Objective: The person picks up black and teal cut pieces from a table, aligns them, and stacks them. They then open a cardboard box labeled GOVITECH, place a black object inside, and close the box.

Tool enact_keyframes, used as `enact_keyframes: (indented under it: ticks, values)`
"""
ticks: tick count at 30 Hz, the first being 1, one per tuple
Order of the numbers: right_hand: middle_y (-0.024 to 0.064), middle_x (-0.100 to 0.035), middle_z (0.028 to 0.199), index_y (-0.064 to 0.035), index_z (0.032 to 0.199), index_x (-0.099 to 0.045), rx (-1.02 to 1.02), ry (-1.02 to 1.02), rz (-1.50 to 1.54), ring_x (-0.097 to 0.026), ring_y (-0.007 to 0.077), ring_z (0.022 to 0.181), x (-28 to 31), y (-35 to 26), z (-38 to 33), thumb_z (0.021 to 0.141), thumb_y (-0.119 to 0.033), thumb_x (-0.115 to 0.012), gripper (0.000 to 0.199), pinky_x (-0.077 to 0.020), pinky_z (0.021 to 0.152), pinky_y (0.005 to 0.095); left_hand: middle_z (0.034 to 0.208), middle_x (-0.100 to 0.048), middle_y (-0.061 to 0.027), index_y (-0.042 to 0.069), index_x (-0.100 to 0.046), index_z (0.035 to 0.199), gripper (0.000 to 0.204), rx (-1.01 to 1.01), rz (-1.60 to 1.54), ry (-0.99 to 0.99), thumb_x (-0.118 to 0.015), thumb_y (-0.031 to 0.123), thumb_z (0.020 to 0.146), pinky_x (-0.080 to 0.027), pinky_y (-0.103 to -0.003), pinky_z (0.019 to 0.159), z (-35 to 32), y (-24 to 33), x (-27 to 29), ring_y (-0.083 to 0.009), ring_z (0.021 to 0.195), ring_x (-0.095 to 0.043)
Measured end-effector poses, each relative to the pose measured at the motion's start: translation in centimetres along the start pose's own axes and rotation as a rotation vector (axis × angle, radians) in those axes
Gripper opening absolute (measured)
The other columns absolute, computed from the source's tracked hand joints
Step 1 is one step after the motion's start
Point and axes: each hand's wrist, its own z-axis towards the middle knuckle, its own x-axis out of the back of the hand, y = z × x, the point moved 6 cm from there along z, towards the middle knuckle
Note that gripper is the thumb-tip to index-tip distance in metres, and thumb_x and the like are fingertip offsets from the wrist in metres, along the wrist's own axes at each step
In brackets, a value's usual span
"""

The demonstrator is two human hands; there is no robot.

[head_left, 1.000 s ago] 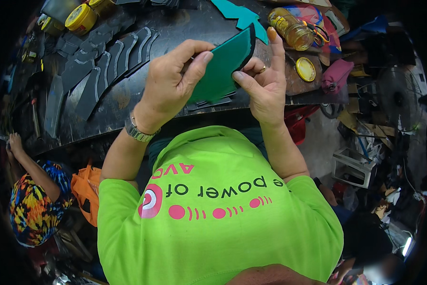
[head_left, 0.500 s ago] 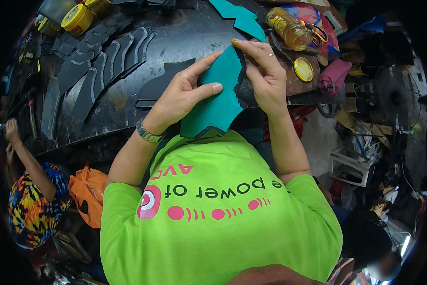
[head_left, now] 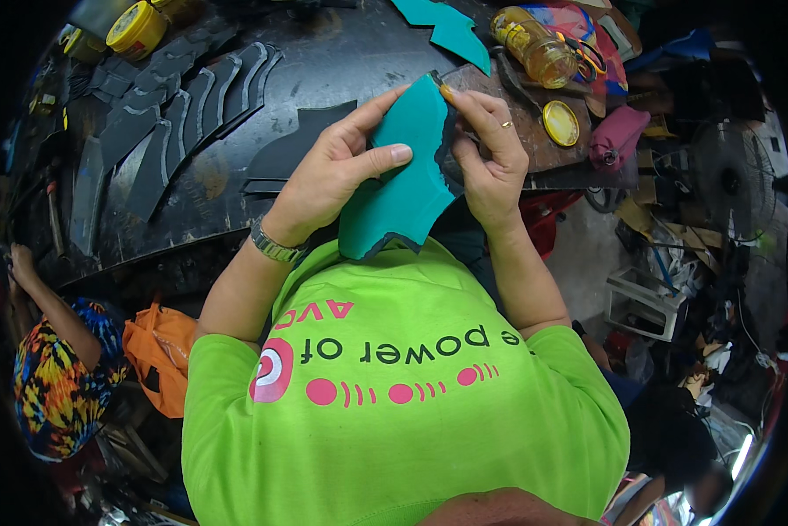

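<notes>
A teal cut-out piece (head_left: 400,180) with a dark backing is held upright in front of my green shirt, above the edge of a dark worktable (head_left: 236,188). My left hand (head_left: 337,167) grips its left side, thumb across the teal face. My right hand (head_left: 490,158) pinches its upper right edge with fingertips at the top corner. A watch sits on my left wrist and a ring on a right finger.
Several dark curved cut pieces (head_left: 162,114) lie on the table's left. Another teal piece (head_left: 447,24) lies at the far edge. A yellow-liquid jar (head_left: 534,46), a yellow lid (head_left: 560,123) and a yellow tin (head_left: 135,28) stand around. A person in patterned clothing (head_left: 56,368) sits lower left.
The teal piece has been turned from flat-tilted to more upright and brought lower, toward my chest. My right fingers have shifted to its top right corner.
</notes>
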Motion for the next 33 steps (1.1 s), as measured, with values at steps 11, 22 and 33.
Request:
enact_keyframes:
  ticks: [11,22,33]
  values:
    - [0.0072,-0.059,0.106,-0.0136,0.123,-0.073,0.262,0.008,-0.227,-0.06,0.0189,0.083,-0.1,-0.4,-1.3,0.075,0.015,-0.068,0.056,-0.0519,0.072,0.0278,0.13,-0.062,-0.008,0.004,-0.035,0.154,0.062,0.042,-0.15,0.027,-0.063,0.01,0.098,-0.054,-0.027,0.093,0.3,0.0,0.5,-0.0116,0.107,-0.065]
    - [0.0023,-0.052,0.099,-0.01,0.112,-0.077,0.152,-0.264,0.048,-0.054,0.013,0.083,0.0,-0.3,-1.0,0.078,0.01,-0.073,0.04,-0.0453,0.071,0.0235,0.122,-0.066,-0.0091,0.003,-0.036,0.152,0.062,0.139,-0.308,-0.058,-0.063,0.011,0.097,-0.058,-0.026,0.087,0.6,-1.2,0.7,-0.0124,0.1,-0.069]
    - [0.0055,-0.06,0.101,-0.0202,0.105,-0.081,0.441,-0.248,-0.199,-0.058,0.0179,0.087,0.5,-2.8,-1.2,0.069,0.008,-0.077,0.046,-0.0474,0.071,0.0278,0.111,-0.068,-0.0087,0.002,-0.032,0.153,0.063,0.174,-0.63,-0.084,-0.061,0.01,0.098,-0.057,-0.021,0.071,1.0,-1.0,0.5,-0.0092,0.087,-0.069]
